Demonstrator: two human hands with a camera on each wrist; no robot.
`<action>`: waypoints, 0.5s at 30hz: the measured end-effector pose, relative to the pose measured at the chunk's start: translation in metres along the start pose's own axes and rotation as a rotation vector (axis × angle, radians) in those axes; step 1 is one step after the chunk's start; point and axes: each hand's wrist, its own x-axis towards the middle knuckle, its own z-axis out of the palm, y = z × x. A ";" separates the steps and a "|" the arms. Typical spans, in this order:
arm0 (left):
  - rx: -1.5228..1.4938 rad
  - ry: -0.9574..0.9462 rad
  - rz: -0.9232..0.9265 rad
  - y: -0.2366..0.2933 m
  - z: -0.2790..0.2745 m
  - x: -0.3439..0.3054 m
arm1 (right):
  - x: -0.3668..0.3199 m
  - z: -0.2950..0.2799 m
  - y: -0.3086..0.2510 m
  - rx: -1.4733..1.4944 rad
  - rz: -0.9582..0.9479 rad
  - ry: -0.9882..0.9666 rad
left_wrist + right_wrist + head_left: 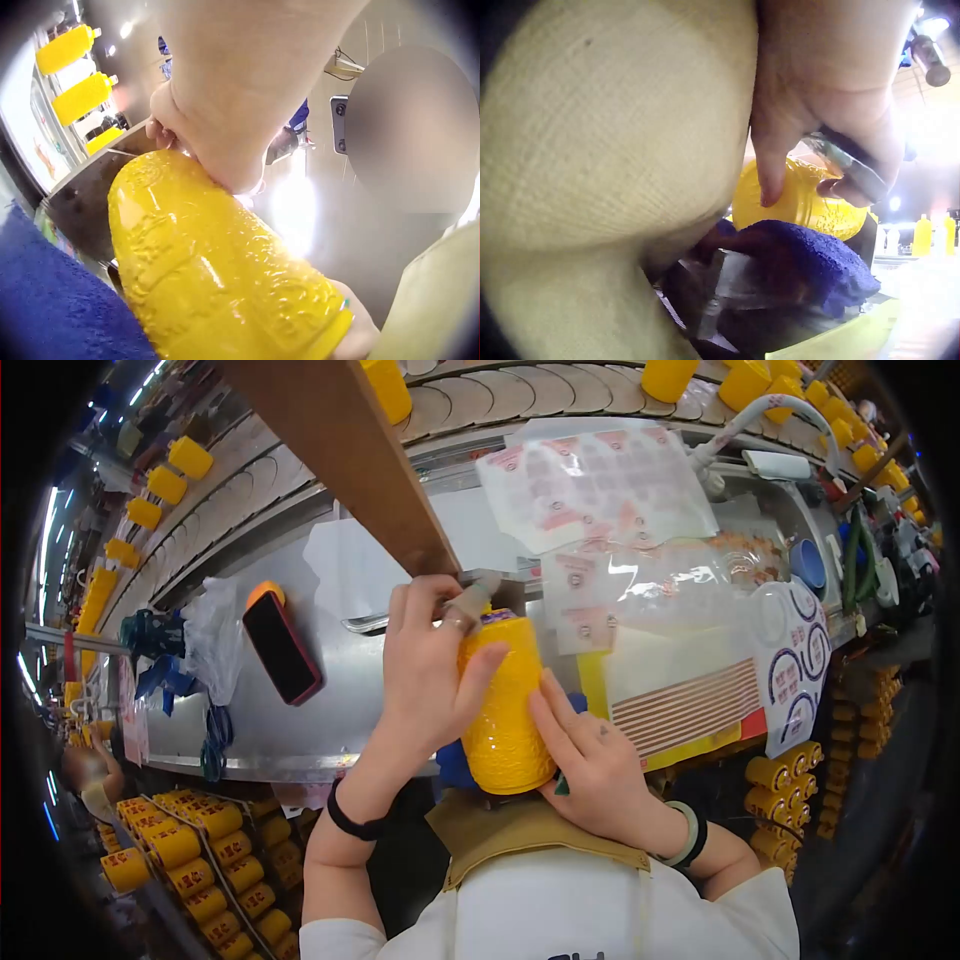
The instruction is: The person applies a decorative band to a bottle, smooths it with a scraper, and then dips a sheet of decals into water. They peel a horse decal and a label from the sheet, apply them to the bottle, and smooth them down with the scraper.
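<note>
A shiny yellow bottle [508,710] with a raised pattern lies tilted, its neck pointing away from me and its base towards my body. My left hand [432,660] grips it around the neck end, the thumb along its upper side; a wrap covers one fingertip. With my right hand [600,770] I hold the base end, fingers along the right side. A flat, dark, narrow tool [849,166] is tucked within that hand, its kind hidden by the fingers. Under the bottle is a blue cloth [810,262]. The left wrist view shows the bottle's embossed side [217,262] close up.
A brown post [350,460] rises just beyond the bottle. Left on the metal table lie a phone [282,650] and a clear plastic bag [212,640]. Printed sheets [610,485] cover the right side. Behind, a conveyor [500,395] carries yellow bottles; stacked yellow containers [205,860] stand below left.
</note>
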 end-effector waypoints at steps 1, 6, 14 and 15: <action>-0.053 0.090 -0.015 0.000 0.002 -0.012 | -0.002 0.001 0.000 -0.015 0.005 0.008; -0.340 0.109 -0.136 0.024 0.009 -0.068 | -0.008 -0.006 0.008 0.173 0.028 -0.053; -0.198 0.142 -0.151 0.056 0.042 -0.104 | -0.004 -0.065 0.024 0.411 0.069 -0.093; -0.314 0.196 -0.186 0.057 0.046 -0.104 | 0.005 -0.072 0.015 0.431 0.000 -0.048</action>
